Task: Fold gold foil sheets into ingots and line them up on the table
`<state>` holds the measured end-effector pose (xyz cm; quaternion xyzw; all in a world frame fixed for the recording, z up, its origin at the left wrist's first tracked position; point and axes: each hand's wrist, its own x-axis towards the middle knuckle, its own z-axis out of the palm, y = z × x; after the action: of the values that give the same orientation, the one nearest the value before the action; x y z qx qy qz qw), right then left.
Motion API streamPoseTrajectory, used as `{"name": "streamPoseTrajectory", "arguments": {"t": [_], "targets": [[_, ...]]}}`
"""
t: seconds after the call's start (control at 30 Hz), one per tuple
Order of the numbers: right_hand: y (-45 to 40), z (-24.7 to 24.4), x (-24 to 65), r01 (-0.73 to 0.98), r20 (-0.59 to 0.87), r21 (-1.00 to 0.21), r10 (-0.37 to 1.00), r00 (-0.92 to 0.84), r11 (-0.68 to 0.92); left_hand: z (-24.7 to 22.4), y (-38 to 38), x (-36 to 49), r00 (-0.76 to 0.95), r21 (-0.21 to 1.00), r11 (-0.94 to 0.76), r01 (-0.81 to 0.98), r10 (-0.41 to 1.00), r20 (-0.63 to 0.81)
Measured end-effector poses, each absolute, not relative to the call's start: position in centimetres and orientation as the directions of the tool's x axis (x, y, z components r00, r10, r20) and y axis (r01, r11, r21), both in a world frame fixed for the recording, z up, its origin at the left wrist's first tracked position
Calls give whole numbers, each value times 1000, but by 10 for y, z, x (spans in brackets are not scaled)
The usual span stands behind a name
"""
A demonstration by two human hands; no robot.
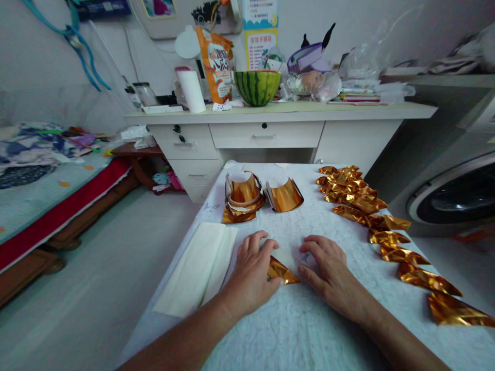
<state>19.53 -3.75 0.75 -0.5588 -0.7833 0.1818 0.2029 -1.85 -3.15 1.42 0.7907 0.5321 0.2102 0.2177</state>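
A small sheet of gold foil paper (pixel 281 271), partly folded with a pointed corner to the right, lies on the cloth-covered table between my hands. Holding it from the left is my left hand (pixel 253 265), its thumb at the near edge and its fingers over the far side. My right hand (pixel 327 268) rests just right of the paper's tip, fingers apart and slightly bent, with nothing visible in them. Behind are a curled stack of gold foil sheets (pixel 243 193) and another curled gold sheet (pixel 286 196). White paper (pixel 197 265) lies left of my left hand.
Several folded gold foil pieces (pixel 358 198) run in a line down the table's right side. A white desk (pixel 266 135) with half a watermelon (pixel 257 87) stands beyond the table. There is a bed (pixel 58 190) at left and a washing machine (pixel 444 154) at right.
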Motion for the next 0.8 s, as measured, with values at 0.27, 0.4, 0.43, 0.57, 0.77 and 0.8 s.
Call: {"name": "streamPoseTrajectory", "arguments": {"t": [0.27,0.4,0.43,0.57,0.77,0.8], "targets": [[-40,5,185,807,120,-476,935,-333,349,3,-22,-25,372,588,-387,710,915,153],[-41,5,184,791,119,-500,933,-340,352,4,-22,-24,361,683,-354,640,922,140],[-41,4,184,787,121,-505,932,-342,354,5,-22,-24,339,710,-325,625,932,128],[-41,2,186,765,147,-523,924,-354,376,8,-17,-27,242,838,-152,523,970,25],[-39,-2,188,720,164,-603,937,-309,344,13,-11,-30,330,963,61,262,932,-148],[-39,-2,188,693,162,-638,939,-304,335,15,-11,-29,335,972,86,221,929,-158]]}}
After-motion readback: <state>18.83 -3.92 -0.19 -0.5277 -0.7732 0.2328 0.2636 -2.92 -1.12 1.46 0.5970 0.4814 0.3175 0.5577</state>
